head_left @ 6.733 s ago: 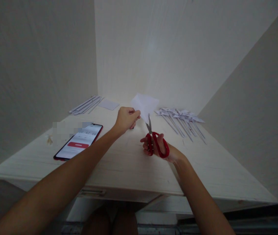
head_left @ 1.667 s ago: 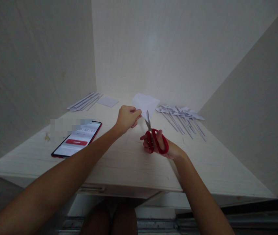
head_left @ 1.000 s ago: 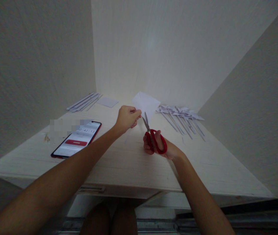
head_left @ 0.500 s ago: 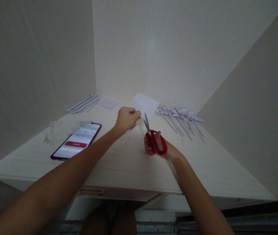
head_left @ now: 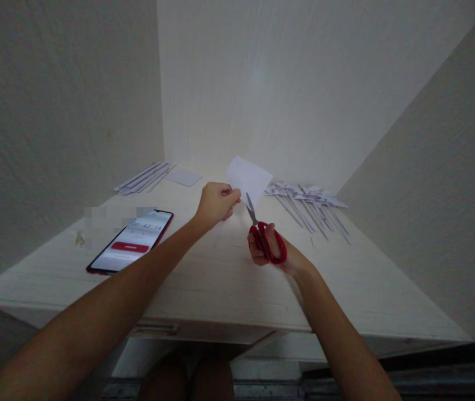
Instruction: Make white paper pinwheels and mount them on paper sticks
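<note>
Between finger and thumb, my left hand (head_left: 218, 200) pinches the left corner of a white sheet of paper (head_left: 249, 177), which is held up above the tabletop. My right hand (head_left: 262, 248) is wrapped round the red handles of a pair of scissors (head_left: 267, 240). The scissors' blades point up and away, close together at the paper's lower edge. From this angle I cannot tell whether they are cutting into it. The fingertips of my left hand are partly hidden behind the thumb.
At the back right lie several paper pinwheels (head_left: 308, 195) with thin sticks. Rolled paper sticks (head_left: 143, 177) and a stack of white paper squares (head_left: 184, 177) lie back left. A phone (head_left: 131, 242) showing a timer rests near my left forearm. Walls enclose the wooden table (head_left: 221, 284).
The scissors' blades have drawn closer together, and my right hand has shifted very slightly right. My left hand stays in place on the paper.
</note>
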A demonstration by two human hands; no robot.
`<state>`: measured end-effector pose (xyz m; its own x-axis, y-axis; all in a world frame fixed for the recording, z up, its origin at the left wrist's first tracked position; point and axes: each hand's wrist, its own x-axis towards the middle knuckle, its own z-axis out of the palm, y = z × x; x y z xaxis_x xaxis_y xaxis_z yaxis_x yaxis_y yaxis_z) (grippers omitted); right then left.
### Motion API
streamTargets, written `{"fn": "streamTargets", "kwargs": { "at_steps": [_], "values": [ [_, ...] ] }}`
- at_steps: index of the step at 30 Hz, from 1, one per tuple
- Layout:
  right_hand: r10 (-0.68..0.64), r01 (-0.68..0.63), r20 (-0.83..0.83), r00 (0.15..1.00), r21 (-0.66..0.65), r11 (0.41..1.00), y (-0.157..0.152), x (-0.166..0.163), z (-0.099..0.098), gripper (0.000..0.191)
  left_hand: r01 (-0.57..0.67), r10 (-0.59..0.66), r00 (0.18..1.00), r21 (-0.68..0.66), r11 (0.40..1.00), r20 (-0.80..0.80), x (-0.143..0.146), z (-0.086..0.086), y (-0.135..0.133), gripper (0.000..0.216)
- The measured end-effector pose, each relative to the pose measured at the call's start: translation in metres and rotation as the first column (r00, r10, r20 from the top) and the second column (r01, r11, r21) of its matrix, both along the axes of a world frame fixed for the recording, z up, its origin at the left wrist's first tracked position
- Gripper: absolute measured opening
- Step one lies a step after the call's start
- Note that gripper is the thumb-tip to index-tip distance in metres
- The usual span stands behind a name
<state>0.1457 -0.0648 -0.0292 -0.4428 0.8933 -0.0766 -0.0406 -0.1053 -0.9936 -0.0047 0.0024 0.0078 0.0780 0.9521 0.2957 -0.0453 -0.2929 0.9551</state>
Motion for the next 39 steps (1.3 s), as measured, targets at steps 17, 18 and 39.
{"fn": "streamTargets", "kwargs": {
  "at_steps": [17, 18, 39],
  "values": [
    [-0.012, 0.01, 0.049, 0.999, 0.038, 0.999, 0.0004, 0.0009, 0.0012, 0.058, 0.003, -0.003, 1.0, 0.014, 1.0, -0.001, -0.0007, 0.0005, -0.001, 0.032],
    [-0.01, 0.008, 0.056, 0.998, 0.044, 0.999, 0.0005, 0.0011, 0.0011, 0.058, 0.008, -0.008, 1.0, 0.018, 1.0, -0.001, -0.0009, 0.0007, -0.0011, 0.032],
    [-0.038, 0.031, 0.092, 0.995, 0.078, 0.996, 0.0033, 0.0034, -0.0036, 0.055, 0.004, 0.0, 0.998, 0.057, 0.998, -0.057, -0.0019, -0.0023, 0.0014, 0.032]
  ]
}}
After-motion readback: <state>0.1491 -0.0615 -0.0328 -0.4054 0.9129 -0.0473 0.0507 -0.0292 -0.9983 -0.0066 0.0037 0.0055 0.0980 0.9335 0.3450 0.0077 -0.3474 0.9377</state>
